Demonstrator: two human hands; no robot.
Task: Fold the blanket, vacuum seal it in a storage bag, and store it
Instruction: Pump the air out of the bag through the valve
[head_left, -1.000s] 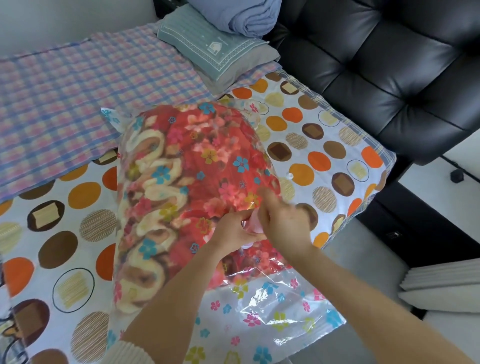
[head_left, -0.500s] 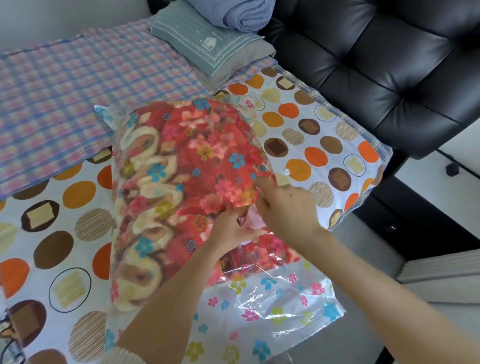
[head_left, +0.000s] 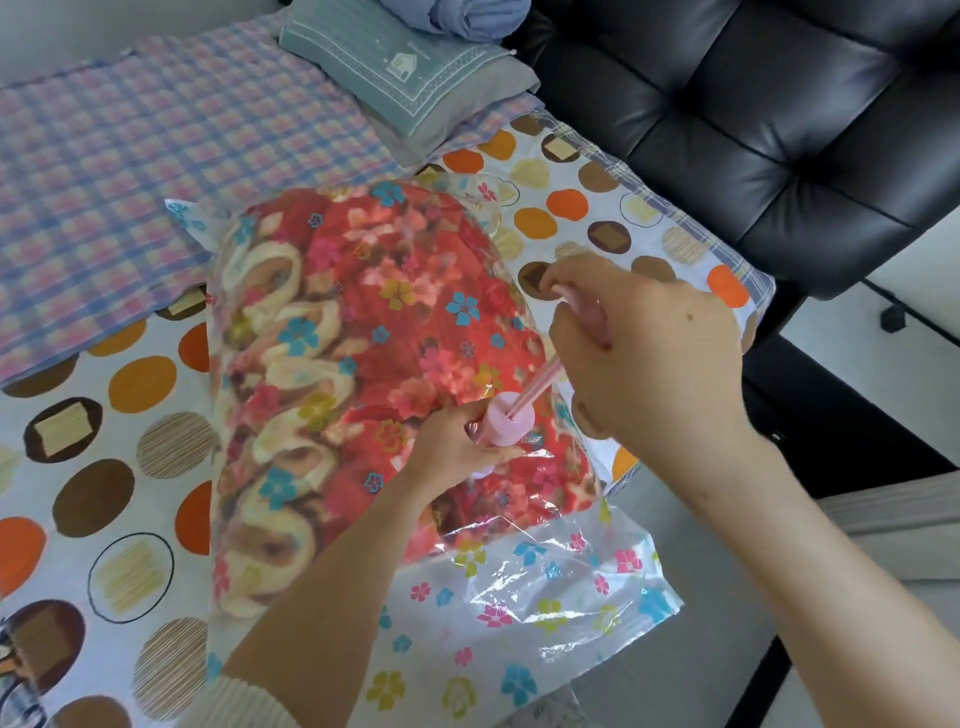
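A folded red floral blanket (head_left: 363, 338) lies inside a clear storage bag (head_left: 545, 597) printed with small flowers, on the bed. A pink hand pump (head_left: 506, 423) stands on the bag near the blanket's right side. My left hand (head_left: 457, 447) grips the pump's cylinder at its base. My right hand (head_left: 639, 353) is raised above it, fingers curled round the pump's handle, with the thin pink rod (head_left: 540, 384) drawn out between handle and cylinder.
A dotted sheet (head_left: 130, 467) covers the bed, with a plaid cover (head_left: 130, 171) behind. A teal pillow (head_left: 395, 78) and a blue folded cloth (head_left: 467, 21) sit at the back. A black tufted headboard (head_left: 753, 130) stands to the right; floor lies beyond the bed's edge.
My right hand has risen up and to the right, pulling the pump's handle and rod out of the cylinder. My left hand stays on the pump.
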